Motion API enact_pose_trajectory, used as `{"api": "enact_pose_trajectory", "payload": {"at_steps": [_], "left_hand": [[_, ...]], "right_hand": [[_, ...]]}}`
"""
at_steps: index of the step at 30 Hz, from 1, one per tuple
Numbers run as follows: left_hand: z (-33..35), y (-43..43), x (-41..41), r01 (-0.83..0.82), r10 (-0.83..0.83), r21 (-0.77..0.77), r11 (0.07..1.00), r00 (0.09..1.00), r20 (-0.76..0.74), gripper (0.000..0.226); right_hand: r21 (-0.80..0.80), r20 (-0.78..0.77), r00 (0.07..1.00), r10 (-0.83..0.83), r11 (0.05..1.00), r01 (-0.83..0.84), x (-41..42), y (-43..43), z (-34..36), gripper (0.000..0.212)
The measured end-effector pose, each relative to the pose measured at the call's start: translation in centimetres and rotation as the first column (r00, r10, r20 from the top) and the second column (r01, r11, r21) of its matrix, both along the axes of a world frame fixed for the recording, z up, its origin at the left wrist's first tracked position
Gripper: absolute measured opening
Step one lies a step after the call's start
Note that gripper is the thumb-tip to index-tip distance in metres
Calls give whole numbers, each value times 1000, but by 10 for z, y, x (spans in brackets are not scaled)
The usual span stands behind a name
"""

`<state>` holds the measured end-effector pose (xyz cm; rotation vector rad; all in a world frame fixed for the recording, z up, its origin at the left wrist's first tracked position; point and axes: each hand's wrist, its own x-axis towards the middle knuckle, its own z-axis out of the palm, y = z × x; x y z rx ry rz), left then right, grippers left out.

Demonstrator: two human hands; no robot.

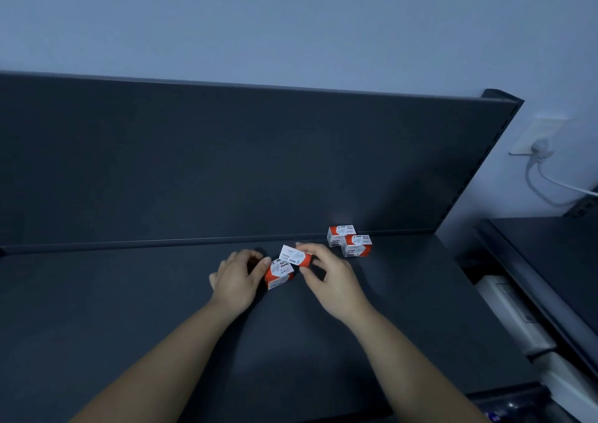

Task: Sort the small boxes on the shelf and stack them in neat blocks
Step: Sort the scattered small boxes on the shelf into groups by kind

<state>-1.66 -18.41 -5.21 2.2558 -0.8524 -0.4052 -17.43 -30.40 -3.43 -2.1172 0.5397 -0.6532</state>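
Gathering step, by my read: two loose boxes being brought together, not yet stacked. Parked pair [349, 241] stands by the back panel [226, 164] of the shelf [129, 309], one box just ahead of the other, touching. — Obs. 1

Where are the loose ones against that pair? — Obs. 2

Both left of the pair and nearer the person. Upper box [296, 256] looks lifted and tilted, near the pair but apart from it. Lower box [280, 276] is further left of the pair, also skewed. Its top corner looks to meet the upper box. — Obs. 1

Hands? — Obs. 2

Right hand [330, 280] pinches the upper box, forefinger on its far edge, thumb beneath, other fingers loosely bent. Left hand [238, 277], the one farther from the pair, has fingers curled and thumb tip against the lower box's left end. Dark patch under those fingers. Cannot tell whether it truly grips the box or holds something else. — Obs. 1

Next move? — Obs. 2

Judgement only: square both boxes to the pair's faces, then set them against it or on top. Light card, small faces. Edges need to be flush before letting go, else the block goes crooked. The pair itself is staggered and likely wants nudging into line. — Obs. 1
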Motion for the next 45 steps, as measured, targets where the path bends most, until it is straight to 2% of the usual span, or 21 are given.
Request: {"api": "enact_pose_trajectory", "payload": {"at_steps": [3,6,8,10,12,14,16,19,21,24,26,28,31,32,34,35,37,38,39,42,45], "left_hand": [[2,1,7,57,-54,23,998,993,-106,38],[2,12,19,109,-168,-172,979,910,-380,38],[-1,22,24,125,-260,-306,944,852,-454,58],[-1,29,21,175,-322,-357,918,854,-410,74],[-2,32,15,228,-332,-335,914,895,-297,74],[-7,31,11,259,-318,-314,914,935,-155,58],[-11,30,10,223,-260,-309,925,962,-82,41],[-11,31,9,212,-245,-319,924,967,-64,33],[-10,32,8,218,-247,-315,924,967,-56,32],[-8,32,6,229,-254,-317,920,967,-38,33],[-7,31,6,236,-255,-313,920,967,-21,36],[-8,31,6,238,-255,-305,922,967,-16,45],[-9,31,6,237,-263,-281,930,963,-58,71],[-11,31,7,250,-273,-267,931,961,-50,71],[-13,30,10,284,-291,-253,925,957,8,56],[-15,30,11,289,-293,-252,924,956,23,51],[-18,29,12,291,-290,-256,922,956,40,55],[-20,29,13,295,-291,-251,922,955,53,57],[-21,28,13,299,-292,-246,922,954,63,59],[-21,28,14,301,-296,-250,920,953,58,58],[-20,28,13,305,-299,-252,919,952,62,46]], "right_hand": [[-98,-43,997,58,993,-62,5,4,-4,35],[-165,-36,994,99,981,-104,11,7,-12,29],[-173,-38,995,95,980,-100,14,6,-16,31],[-172,-38,994,100,979,-105,16,7,-16,31],[-174,-66,988,142,973,-151,19,9,-13,29],[-182,-106,976,188,962,-205,17,10,-8,27],[-192,-111,977,181,961,-200,11,7,-4,29],[-213,-52,999,-8,977,-4,-5,-9,0,37],[-283,-21,982,-189,943,175,-16,-28,-2,40],[-351,-144,896,-420,868,351,-29,-55,-6,48],[-261,-235,869,-436,889,376,-37,-63,-6,49],[-141,-234,893,-385,922,361,-44,-66,-5,45],[-161,-258,877,-405,913,374,-47,-68,-4,34],[-173,-270,874,-403,914,368,-47,-68,-5,30],[-155,-265,886,-379,924,349,-46,-65,-5,23],[-89,-251,902,-352,936,341,-44,-62,-5,23],[112,-220,940,-260,951,289,-41,-53,-3,29],[160,-223,952,-211,955,249,-39,-50,-1,29],[129,-256,950,-181,967,219,-37,-47,-1,27],[-158,-368,894,-254,965,209,-32,-46,-7,19],[-201,-364,875,-320,944,262,-29,-51,-12,21]]}}
